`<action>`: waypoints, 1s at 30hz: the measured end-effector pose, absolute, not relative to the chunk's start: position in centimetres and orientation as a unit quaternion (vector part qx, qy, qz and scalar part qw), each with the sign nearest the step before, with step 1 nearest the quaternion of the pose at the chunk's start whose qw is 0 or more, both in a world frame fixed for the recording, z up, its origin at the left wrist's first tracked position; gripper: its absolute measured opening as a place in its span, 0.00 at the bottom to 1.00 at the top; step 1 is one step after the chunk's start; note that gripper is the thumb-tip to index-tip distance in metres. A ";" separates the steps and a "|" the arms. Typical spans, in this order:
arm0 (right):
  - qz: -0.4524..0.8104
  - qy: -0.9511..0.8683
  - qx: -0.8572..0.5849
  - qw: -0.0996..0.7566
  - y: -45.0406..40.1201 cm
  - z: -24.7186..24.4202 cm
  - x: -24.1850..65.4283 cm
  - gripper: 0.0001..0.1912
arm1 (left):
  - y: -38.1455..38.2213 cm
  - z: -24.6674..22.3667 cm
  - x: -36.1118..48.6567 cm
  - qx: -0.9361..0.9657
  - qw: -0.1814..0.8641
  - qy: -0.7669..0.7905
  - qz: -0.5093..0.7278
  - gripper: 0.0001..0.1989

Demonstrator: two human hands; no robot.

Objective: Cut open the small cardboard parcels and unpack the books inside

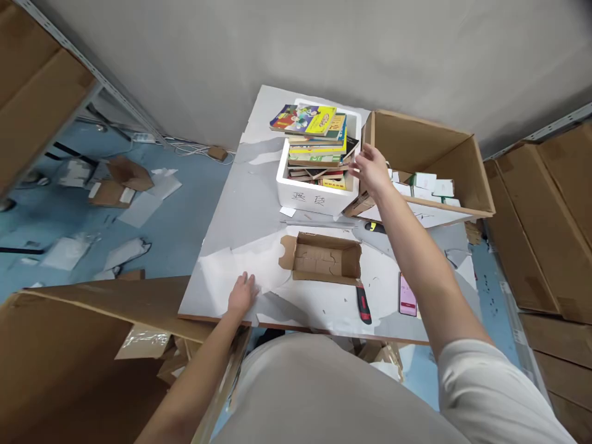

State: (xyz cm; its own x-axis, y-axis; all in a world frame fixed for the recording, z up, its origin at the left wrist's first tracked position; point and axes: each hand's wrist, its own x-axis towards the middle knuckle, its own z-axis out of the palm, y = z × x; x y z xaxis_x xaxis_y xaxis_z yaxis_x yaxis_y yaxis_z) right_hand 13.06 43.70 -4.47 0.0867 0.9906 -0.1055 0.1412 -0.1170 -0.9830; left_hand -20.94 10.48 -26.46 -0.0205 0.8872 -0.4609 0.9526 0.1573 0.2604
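My left hand (243, 294) rests on the white paper at the table's front left, fingers apart and holding nothing. My right hand (369, 168) is raised at the right edge of a white foam box (311, 199), fingers apart with nothing visible in them. Stacked books (319, 161) fill that box, a yellow and purple book (303, 119) on top. Right of it, a large cardboard box (425, 145) holds small white and green boxes (424, 181). A small open cardboard box (327, 258) lies between my hands, its inside bare.
A red and black cutter (364, 304) and a phone (407, 295) lie near the table's front edge (296, 328). Another dark-handled tool (375, 227) is beside the large box. A big open carton (60, 370) stands at lower left. Paper scraps (141, 208) litter the blue floor; stacked cartons (522, 228) stand right.
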 end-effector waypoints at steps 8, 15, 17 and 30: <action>0.329 -0.421 -0.723 0.438 20.9 -10.0 22.6 0.24 | 11.3 -27.2 -22.6 0.665 0.265 0.696 -0.054 0.16; 0.188 -0.399 -0.823 0.360 15.2 -12.9 21.7 0.21 | 13.0 -24.7 -22.3 0.631 0.240 0.738 -0.013 0.19; 0.109 -0.471 -0.787 0.384 17.4 -10.2 20.1 0.23 | 13.9 -24.3 -22.5 0.648 0.248 0.720 0.005 0.18; 0.064 -0.885 -0.459 0.039 45.7 -3.9 -4.1 0.18 | 17.8 -28.5 -19.7 0.665 0.322 0.654 0.163 0.22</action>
State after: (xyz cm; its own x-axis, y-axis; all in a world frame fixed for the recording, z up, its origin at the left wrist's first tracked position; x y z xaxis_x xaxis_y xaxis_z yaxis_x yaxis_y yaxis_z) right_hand -4.11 45.71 -3.86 -0.5760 0.8174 0.0103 0.8073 0.5708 -0.1496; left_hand -19.73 17.79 -28.49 0.0915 0.9747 -0.2040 0.7640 0.0626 0.6422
